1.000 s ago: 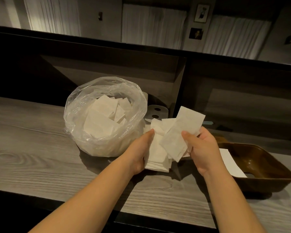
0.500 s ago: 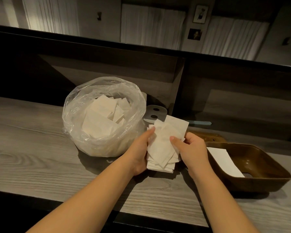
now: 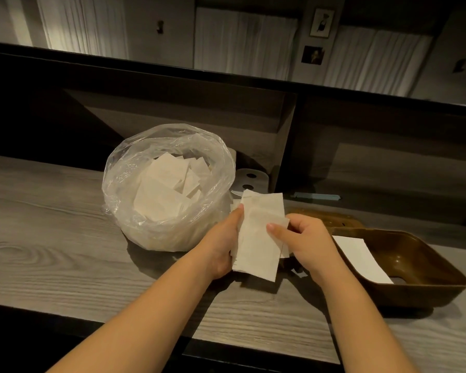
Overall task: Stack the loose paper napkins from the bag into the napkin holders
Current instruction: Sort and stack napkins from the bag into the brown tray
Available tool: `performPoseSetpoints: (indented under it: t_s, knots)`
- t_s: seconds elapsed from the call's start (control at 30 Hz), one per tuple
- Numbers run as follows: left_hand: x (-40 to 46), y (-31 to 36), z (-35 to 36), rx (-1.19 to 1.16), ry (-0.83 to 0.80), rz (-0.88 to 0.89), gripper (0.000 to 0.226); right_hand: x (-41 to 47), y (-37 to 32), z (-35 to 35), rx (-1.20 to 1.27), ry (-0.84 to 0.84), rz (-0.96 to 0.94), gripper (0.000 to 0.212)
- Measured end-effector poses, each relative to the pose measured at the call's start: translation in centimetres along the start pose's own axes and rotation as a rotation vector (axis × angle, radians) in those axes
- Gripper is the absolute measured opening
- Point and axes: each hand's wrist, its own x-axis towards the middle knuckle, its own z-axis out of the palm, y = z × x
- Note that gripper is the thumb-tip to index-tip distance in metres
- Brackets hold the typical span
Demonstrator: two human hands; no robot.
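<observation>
Your left hand (image 3: 221, 246) and right hand (image 3: 304, 238) are close together, both clamped on a stack (image 3: 258, 238) of soft white rectangular napkins held just above the grey wood-grain tabletop (image 3: 51, 238): your left thumb pinches its left edge, your right thumb presses its face. Just to the left, touching the tabletop, a crinkled clear plastic bag (image 3: 124, 189) sits open and rounded, full of loose napkins (image 3: 167, 189). To your right, a glossy brown plastic holder (image 3: 428, 265), shallow and rectangular with rounded corners, contains one flat napkin (image 3: 358, 254).
</observation>
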Motion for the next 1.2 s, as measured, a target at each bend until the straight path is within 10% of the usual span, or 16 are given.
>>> performPoseSetpoints:
  t_s: [0.47,1.07,1.2]
  knots:
    - [-0.2,-0.3,0.0,0.002,-0.004,0.001,0.035,0.6,0.6,0.6,-0.369,0.205,-0.141,0.022]
    - [-0.4,-0.2,-0.8,0.328,-0.252,0.046,0.029,1.3,0.2,-0.2,0.119,0.25,0.085,0.009]
    - [-0.4,-0.1,-1.0,0.274,-0.3,0.041,0.031,0.9,0.1,-0.5,0.147,0.453,-0.117,0.006]
